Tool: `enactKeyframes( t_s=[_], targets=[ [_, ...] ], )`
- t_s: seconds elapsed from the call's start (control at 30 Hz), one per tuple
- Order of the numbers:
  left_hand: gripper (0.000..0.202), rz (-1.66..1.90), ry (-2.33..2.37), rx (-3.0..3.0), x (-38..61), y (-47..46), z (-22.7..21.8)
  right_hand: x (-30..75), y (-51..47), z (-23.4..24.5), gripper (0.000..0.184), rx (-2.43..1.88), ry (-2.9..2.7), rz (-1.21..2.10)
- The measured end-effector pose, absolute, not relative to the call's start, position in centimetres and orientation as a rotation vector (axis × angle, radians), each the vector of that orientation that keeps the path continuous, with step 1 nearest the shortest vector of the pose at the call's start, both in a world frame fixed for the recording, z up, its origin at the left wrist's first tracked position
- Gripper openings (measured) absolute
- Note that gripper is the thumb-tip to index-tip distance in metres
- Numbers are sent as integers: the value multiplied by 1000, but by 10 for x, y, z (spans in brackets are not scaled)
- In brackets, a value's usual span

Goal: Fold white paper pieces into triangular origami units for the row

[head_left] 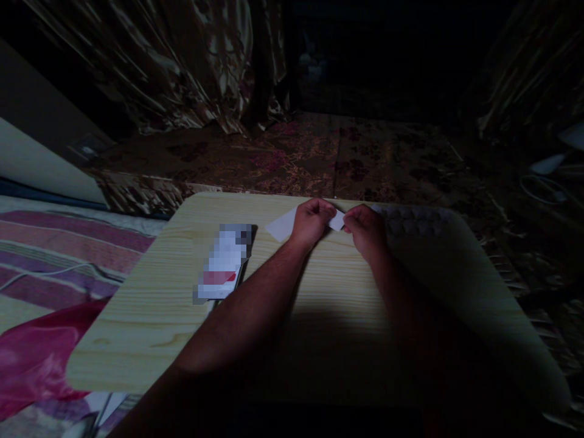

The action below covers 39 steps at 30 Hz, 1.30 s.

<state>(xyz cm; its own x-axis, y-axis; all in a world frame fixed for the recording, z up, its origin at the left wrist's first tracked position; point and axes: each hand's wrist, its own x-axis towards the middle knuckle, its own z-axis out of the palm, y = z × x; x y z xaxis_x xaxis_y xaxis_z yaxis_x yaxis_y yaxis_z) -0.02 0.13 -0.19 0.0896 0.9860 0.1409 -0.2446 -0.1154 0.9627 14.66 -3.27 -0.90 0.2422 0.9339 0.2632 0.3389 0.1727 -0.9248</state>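
Note:
Over the far half of a light wooden table point(274, 292), both of my hands pinch a small white piece of paper point(337, 220). My left hand point(312, 221) grips its left side between thumb and fingers. At its right edge my right hand point(364, 226) has its fingertips closed on it. A larger white sheet point(281, 225) shows to the left of my left hand, partly hidden behind it; I cannot tell whether the two pieces are joined. To the left of my forearm lies a phone point(225, 258) with a lit, blurred screen.
Past my right hand, a dim tray-like thing with rows of small bumps point(413, 220) lies on the table. A striped bedspread point(68, 243) and pink cloth point(50, 353) are at the left. Patterned fabric point(274, 158) and shiny curtains point(205, 61) stand behind. The right side is dark.

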Motion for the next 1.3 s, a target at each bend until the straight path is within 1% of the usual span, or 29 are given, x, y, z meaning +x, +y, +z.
enactKeyframes(
  t_s=[0.3,0.4,0.67,0.87,1.03,1.2,1.3],
  targets=[
    [5,1339,1020,1269,1,-1,-2,145,-33,-8,13,-1412,-1315,618],
    [8,1327,1021,1293,1,1,-4,145,-33,-7,11,-1408,-1308,618],
    [23,1228,965,1334,1,2,-9,147,-37,3,10,-1413,-1234,680],
    [22,1255,1026,1409,0,2,-9,145,-36,3,10,-1420,-1229,668],
    [23,1194,1013,1489,1,0,-8,145,-36,4,9,-1448,-1190,645],
    [24,1214,1017,1343,1,2,-10,145,-33,0,12,-1378,-1182,722],
    [26,1262,966,1235,0,3,-8,144,-31,-5,11,-1404,-1253,697]
  ],
)
